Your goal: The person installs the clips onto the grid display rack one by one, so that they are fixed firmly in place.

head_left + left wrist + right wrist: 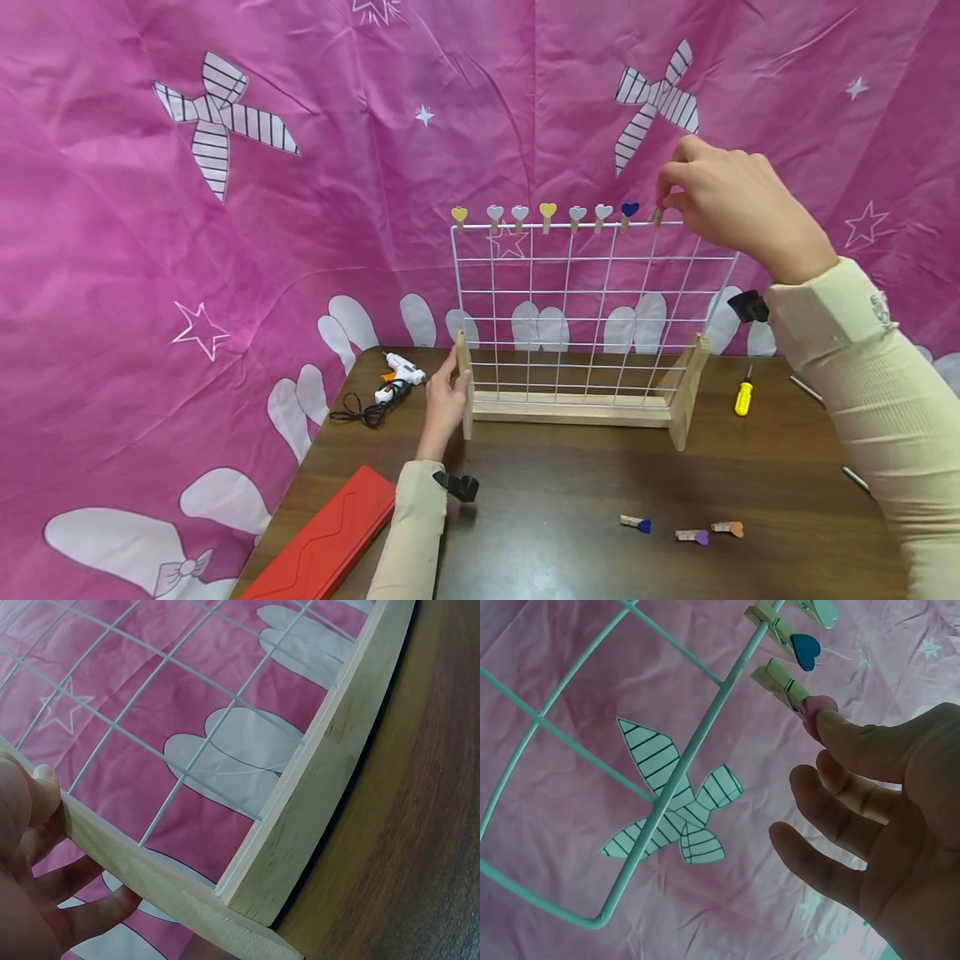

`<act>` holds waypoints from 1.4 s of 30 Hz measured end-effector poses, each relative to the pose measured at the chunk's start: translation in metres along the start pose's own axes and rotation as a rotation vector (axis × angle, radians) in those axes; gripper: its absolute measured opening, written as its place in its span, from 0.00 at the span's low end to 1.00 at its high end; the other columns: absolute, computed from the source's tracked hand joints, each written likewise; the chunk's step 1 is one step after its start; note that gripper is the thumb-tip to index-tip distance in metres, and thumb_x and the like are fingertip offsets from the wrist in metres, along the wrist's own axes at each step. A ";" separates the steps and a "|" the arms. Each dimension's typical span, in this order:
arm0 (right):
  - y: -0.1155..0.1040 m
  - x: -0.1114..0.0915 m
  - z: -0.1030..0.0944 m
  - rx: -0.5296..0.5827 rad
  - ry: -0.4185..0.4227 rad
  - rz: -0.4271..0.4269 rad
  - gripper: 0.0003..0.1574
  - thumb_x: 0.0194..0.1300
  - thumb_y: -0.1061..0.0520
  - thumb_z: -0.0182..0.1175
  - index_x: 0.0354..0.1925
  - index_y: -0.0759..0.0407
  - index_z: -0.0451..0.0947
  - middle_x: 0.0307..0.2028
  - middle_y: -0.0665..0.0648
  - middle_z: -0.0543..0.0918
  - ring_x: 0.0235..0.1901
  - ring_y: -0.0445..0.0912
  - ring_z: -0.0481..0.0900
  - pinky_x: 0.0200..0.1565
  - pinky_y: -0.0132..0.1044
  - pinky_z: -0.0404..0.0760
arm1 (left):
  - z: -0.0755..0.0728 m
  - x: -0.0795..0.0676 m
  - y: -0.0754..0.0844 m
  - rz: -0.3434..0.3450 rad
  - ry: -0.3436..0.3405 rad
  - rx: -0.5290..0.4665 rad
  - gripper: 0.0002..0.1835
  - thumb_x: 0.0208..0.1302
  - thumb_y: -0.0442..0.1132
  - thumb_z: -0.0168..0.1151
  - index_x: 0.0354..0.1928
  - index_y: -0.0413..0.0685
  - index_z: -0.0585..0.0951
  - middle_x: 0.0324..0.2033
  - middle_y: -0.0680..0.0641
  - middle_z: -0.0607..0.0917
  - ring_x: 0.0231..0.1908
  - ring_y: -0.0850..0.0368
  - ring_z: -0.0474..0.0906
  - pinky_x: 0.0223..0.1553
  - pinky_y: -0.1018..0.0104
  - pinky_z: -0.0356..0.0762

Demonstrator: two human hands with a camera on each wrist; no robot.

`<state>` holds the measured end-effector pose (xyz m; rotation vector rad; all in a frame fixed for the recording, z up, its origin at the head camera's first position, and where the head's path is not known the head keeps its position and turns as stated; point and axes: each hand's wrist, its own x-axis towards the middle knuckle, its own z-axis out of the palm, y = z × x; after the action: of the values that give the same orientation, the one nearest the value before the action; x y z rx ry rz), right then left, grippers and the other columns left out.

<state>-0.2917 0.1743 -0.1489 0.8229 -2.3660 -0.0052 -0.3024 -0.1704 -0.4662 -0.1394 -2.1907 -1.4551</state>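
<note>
A white wire grid rack (585,292) stands upright in a wooden base (570,410). Along its top wire sits a row of wooden mini clothespins with yellow, white and blue hearts, the blue-heart clothespin (628,212) rightmost. Just right of that one, my right hand (738,200) pinches a clothespin (786,686) with a reddish heart between thumb and fingertips. In the right wrist view its jaws are beside the top wire, apart from it. My left hand (446,404) holds the wooden left upright (142,866) of the base, thumb on one side and fingers behind.
Three loose clothespins, with a blue heart (636,523), a purple heart (692,537) and an orange heart (727,528), lie at the front. A glue gun (401,371) and red case (322,542) are left; a yellow screwdriver (743,396) and metal rods (807,390) right. Pink cloth hangs behind.
</note>
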 end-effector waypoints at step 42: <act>-0.006 -0.154 0.072 0.178 -0.027 0.040 0.17 0.46 0.64 0.66 0.38 0.54 0.77 0.30 0.48 0.75 0.24 0.43 0.75 0.21 0.41 0.72 | -0.001 0.001 0.000 0.021 -0.013 0.004 0.27 0.64 0.33 0.56 0.66 0.45 0.66 0.53 0.38 0.77 0.50 0.49 0.75 0.51 0.56 0.74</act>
<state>-0.2346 0.2419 -0.2942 0.8626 -2.4334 0.2146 -0.3025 -0.1717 -0.4655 -0.1713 -2.1958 -1.4425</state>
